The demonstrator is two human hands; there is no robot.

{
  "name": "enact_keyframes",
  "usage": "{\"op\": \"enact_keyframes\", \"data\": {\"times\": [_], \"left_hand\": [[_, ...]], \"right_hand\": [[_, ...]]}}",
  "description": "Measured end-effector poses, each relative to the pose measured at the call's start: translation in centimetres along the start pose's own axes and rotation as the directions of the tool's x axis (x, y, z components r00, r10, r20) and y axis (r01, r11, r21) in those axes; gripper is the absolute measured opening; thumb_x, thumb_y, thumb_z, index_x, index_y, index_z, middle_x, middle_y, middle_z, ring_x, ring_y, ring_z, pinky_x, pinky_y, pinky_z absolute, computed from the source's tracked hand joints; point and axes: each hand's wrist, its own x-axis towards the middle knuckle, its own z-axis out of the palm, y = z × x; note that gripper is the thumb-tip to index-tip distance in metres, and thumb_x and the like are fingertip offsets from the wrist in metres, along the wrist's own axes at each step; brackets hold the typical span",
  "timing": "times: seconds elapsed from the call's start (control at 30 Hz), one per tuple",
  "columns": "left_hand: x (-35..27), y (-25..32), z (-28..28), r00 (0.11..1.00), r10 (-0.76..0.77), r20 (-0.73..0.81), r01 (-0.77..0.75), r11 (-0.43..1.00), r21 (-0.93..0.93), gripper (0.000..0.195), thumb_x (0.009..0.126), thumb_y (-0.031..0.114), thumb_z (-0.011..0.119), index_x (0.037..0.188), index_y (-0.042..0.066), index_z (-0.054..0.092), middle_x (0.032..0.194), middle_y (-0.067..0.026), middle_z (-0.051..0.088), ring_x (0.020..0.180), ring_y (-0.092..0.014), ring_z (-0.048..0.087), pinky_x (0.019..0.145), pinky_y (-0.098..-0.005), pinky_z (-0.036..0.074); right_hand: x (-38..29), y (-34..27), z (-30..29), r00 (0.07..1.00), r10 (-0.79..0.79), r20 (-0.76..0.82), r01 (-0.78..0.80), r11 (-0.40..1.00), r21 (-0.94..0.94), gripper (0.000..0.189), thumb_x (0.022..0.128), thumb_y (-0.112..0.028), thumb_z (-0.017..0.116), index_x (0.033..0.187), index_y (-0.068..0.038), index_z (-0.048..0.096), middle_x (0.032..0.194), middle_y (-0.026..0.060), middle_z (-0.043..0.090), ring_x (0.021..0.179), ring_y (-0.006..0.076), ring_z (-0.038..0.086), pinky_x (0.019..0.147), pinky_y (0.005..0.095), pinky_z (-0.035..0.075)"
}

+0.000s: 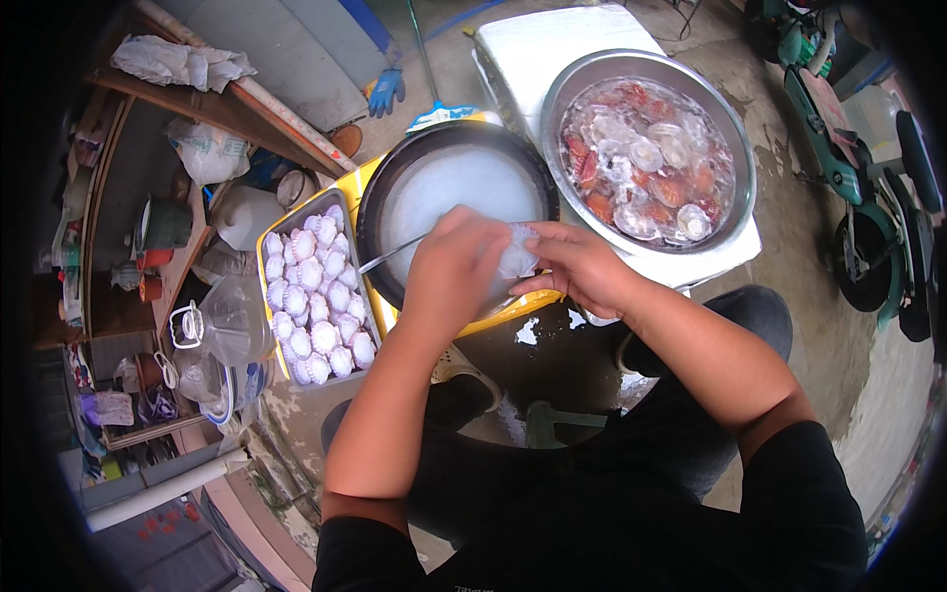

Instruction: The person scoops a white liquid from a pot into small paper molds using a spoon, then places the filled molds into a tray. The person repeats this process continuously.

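Observation:
My right hand (pixel 581 266) grips a pale scallop shell (pixel 519 251) by its edge, above the near side of a dark round pan (pixel 381 270) of cloudy water. Close against the shell, my left hand (pixel 459 259) is blurred and closed around a thin metal tool (pixel 392 254) whose flat end sticks out to the left. The tool's other end is hidden behind my fingers. Left of the pan, a grey tray (pixel 336 196) carries several rows of small scallop shells (pixel 325 333). To the right, a large steel basin (pixel 746 174) holds reddish and white scallops (pixel 666 189) in water.
The basin rests on a white foam box (pixel 570 33). A yellow surface (pixel 510 307) lies under the pan. Plastic jugs (pixel 233 318) and wooden shelving (pixel 192 259) stand left. A blue glove (pixel 386 92) and broom (pixel 440 112) are behind. A green scooter (pixel 836 155) is at right.

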Motion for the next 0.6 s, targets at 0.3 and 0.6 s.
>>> {"op": "enact_keyframes", "data": {"times": [0.3, 0.6], "left_hand": [[0.1, -1.5, -1.9, 0.991, -0.13, -0.032, 0.125, 0.983, -0.133, 0.029, 0.098, -0.004, 0.063, 0.124, 0.003, 0.072, 0.106, -0.0054, 0.069, 0.079, -0.011, 0.062, 0.069, -0.0249, 0.048], [-0.2, -2.5, 0.2, 0.871, -0.376, 0.316, 0.458, 0.854, -0.247, 0.024, 0.104, 0.009, 0.061, 0.126, 0.003, 0.068, 0.105, 0.0007, 0.07, 0.085, -0.008, 0.059, 0.077, -0.0255, 0.048]], "right_hand": [[0.1, -0.7, -0.2, 0.998, -0.003, -0.057, 0.004, 1.0, 0.015, 0.045, 0.109, -0.02, 0.044, 0.148, 0.0, 0.053, 0.128, 0.0124, 0.068, 0.11, 0.0195, 0.067, 0.091, 0.0345, 0.056], [0.2, -1.2, 0.3, 0.976, -0.076, -0.204, 0.082, 0.997, 0.017, 0.036, 0.113, -0.034, 0.045, 0.125, -0.003, 0.061, 0.108, 0.0099, 0.07, 0.088, 0.0169, 0.065, 0.073, 0.032, 0.054]]}}
